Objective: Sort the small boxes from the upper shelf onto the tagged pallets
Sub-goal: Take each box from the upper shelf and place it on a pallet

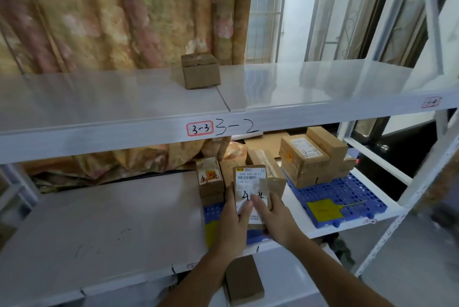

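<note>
Both my hands hold a small cardboard box (250, 177) with a barcode label and a handwritten "4" on white tape. My left hand (233, 222) grips its left side, thumb on the front. My right hand (273, 217) grips the right side, thumb across the tape. The box stands over the left blue pallet (211, 214) on the lower shelf, among other boxes (210, 180). A second blue pallet (347, 197) with a yellow tag (324, 209) carries several boxes (304, 157), one marked "4-4". One small box (200, 70) sits alone on the upper shelf (124, 102).
The upper shelf edge bears labels "3-3" (200, 129) and "3-2". A floral curtain (111, 13) hangs behind the rack. A white upright (407, 197) frames the rack's right side. Another box (244, 279) lies on the shelf below. The lower shelf's left part (99, 219) is bare.
</note>
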Available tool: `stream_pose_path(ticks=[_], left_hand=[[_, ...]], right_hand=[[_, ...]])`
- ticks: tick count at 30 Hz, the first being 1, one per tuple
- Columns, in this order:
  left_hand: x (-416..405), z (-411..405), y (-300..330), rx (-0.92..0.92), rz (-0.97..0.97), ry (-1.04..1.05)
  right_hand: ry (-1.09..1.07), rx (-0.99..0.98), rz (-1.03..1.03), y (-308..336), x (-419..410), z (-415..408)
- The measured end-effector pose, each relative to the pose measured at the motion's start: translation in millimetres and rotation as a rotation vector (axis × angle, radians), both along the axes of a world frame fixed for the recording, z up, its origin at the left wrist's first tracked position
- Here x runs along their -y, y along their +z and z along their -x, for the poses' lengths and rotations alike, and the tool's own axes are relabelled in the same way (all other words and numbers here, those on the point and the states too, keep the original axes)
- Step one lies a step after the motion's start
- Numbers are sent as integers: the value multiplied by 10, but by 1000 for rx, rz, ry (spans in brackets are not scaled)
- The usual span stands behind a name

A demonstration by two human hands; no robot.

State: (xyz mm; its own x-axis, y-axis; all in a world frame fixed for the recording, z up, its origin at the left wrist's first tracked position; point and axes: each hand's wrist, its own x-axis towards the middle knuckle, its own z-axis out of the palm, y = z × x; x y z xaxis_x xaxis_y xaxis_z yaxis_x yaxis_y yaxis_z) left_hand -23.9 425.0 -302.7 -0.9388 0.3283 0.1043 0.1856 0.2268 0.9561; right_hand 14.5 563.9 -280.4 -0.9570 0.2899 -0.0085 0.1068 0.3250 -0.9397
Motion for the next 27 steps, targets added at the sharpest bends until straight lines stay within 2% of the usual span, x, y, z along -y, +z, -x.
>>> stream_pose_path(ticks=[2, 7, 14, 18, 21, 27], left_hand=[[18, 174, 2, 29, 13, 28], [61, 599, 209, 132, 41, 161], [7, 1124, 187, 117, 125, 115], [-4, 1385, 141, 24, 235, 90], [-16, 1560, 133, -30, 286, 127], [-50, 1741, 155, -21, 299, 181]], right_hand=[[20, 37, 36, 15, 35, 194], [36, -23, 51, -48, 109, 610], [3, -42, -33, -3, 55, 1061], [43, -138, -36, 84, -4, 1222], [49, -109, -99, 48, -37, 1350], [89, 42, -189, 52, -53, 1584]])
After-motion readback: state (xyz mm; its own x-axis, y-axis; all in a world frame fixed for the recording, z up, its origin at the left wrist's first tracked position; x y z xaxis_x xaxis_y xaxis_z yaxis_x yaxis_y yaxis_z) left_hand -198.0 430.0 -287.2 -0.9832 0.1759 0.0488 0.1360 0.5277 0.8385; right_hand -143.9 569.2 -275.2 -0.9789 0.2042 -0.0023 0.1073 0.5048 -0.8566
